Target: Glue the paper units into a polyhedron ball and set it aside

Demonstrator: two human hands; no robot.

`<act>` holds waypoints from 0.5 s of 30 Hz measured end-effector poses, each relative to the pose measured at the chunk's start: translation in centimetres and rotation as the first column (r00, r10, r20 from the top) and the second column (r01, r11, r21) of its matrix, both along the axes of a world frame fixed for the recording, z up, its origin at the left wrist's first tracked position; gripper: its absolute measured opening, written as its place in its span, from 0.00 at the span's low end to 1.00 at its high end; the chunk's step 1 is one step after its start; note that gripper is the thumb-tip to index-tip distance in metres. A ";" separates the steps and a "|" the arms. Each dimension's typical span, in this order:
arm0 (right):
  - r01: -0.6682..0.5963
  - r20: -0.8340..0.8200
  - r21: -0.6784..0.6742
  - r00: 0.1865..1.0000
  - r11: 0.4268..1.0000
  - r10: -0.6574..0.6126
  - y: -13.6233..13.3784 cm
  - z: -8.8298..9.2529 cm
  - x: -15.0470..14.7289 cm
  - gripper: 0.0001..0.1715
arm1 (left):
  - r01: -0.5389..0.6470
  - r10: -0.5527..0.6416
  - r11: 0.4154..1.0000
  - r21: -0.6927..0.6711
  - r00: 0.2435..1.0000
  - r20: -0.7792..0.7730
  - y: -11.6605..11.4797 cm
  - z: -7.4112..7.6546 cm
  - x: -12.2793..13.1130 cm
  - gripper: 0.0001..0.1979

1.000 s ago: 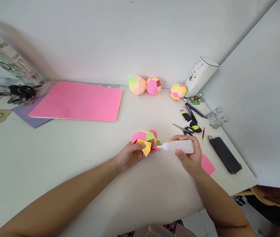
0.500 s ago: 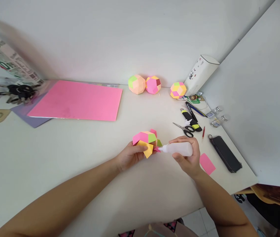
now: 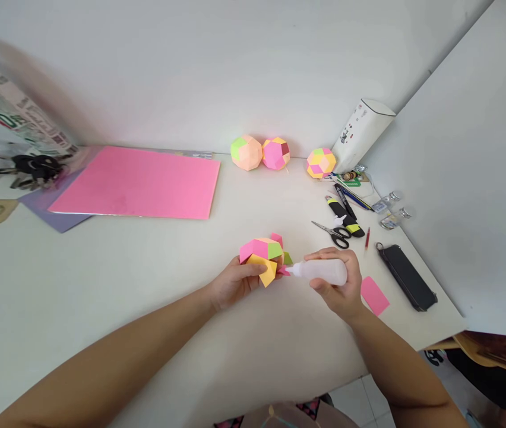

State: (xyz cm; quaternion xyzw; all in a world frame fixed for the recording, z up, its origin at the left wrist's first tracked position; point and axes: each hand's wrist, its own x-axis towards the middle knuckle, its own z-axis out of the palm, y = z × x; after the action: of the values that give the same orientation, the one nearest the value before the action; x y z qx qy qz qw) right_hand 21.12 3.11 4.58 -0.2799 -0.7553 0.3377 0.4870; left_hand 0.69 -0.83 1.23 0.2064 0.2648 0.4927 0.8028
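Nearest to us, we are holding a part-open paper shape (image 3: pixel 257 248) just above the surface (image 3: pixel 168 345), with the left hand (image 3: pixel 235 282) cupping it from below and the fingers grasping it, the thumb pressing on its yellow flap (image 3: pixel 269 274). Our right hand (image 3: pixel 344 279) is clasping a white squeeze bottle (image 3: pixel 324 271) sideways, its nozzle pointing at a pink flap (image 3: pixel 284 270); we are not managing to tell whether the tip is touching.

We are judging the shape to be very light, stiff along its folds but easily crushed, and not slippery, so we are favouring a gentle pinch on a flat face, away from loose flaps. The bottle is looking light and soft-walled, perhaps a little slick, and is best taken round its body.

Counting outward, we are seeing one pink paper piece (image 3: pixel 375 295), one black pouch (image 3: pixel 407 277), one red stick (image 3: pixel 367 238), one pair of scissors (image 3: pixel 340 238) and two small capped bottles (image 3: pixel 389 211). Farther off, three faceted paper balls (image 3: pixel 246 153) are resting by the wall, two side by side and one apart, near one white container (image 3: pixel 365 134).
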 end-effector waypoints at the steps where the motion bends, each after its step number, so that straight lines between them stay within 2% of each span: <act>1: -0.015 -0.008 0.002 1.000 1.000 0.015 0.0 0.0 0.0 0.21 | 0.003 -0.003 1.000 -0.002 1.000 -0.003 0.0 0.0 0.0 0.12; 15: -0.059 -0.036 0.003 0.998 0.998 0.059 -0.1 -0.1 -0.1 0.20 | 0.001 0.000 0.999 0.043 1.000 -0.012 0.0 0.0 0.0 0.11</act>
State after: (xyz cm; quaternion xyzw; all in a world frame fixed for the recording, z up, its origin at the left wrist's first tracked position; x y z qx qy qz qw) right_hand 21.03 2.97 4.44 -0.2508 -0.7547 0.3563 0.4906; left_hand 0.66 -0.84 1.26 0.2269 0.2590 0.4968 0.7966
